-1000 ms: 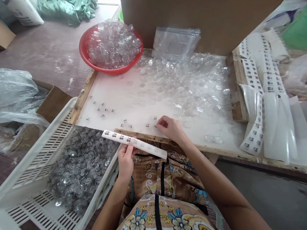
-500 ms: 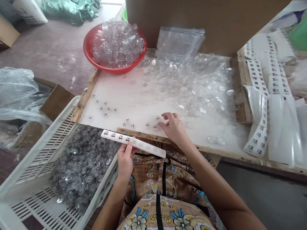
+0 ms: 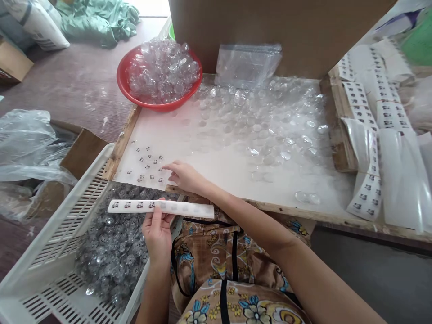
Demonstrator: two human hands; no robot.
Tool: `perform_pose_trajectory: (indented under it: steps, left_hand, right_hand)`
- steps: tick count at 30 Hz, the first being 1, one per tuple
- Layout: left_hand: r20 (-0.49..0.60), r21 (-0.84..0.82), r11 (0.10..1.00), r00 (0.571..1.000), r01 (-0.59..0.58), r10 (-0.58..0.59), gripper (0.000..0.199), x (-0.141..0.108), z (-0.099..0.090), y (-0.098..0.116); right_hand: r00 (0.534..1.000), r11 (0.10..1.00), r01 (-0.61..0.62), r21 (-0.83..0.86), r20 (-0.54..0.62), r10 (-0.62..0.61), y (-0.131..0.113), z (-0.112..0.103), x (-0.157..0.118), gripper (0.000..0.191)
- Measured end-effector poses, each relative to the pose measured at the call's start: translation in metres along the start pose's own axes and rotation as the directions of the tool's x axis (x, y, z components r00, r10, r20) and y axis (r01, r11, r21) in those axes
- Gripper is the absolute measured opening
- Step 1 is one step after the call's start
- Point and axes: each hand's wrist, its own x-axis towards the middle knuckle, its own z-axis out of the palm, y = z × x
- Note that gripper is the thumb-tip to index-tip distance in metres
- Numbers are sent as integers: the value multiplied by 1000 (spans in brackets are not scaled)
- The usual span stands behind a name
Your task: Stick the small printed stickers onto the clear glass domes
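Note:
My left hand grips a white sticker strip over the crate, thumb on top and fingers beneath. Printed panda faces run along its left half; the right half has only faint marks. My right hand is low over the white board with its index finger stretched out to the left. The fingertip is at a panda-marked clear disc, apparently touching it. Several more panda-marked discs lie loosely grouped at the board's left front corner. Plain clear domed discs spread over the middle and right of the board.
A red bowl heaped with clear pieces stands at the back left. Below the board's left corner, a white slotted crate holds many panda-marked pieces. Bundled sticker strips lie at the right. A cardboard box and plastic bags stand behind.
My right hand has moved left along the front edge, and the nearby panda-marked discs now lie closer to the left group. My left hand has shifted left with the strip, now more level.

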Motion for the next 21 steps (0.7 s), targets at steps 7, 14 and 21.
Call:
perform_pose_trajectory:
  steps: [7,14,21]
  left_hand:
    - [2,-6,999,999,39,-39,28,6,-8,-2]
    - [63,-26,994,992,110,-108,30,1,2,-12]
    - [49,-10,993,992,115,-115,34,3,-1,-14]
  right_hand:
    - [983,891,-82,-446,-183,-1,38,-43,12,51]
    - [998,785,-51,-617,3,67,71,-51,44,56]
    - [997,768,53,-639,72,-8,85,-61,-21,53]
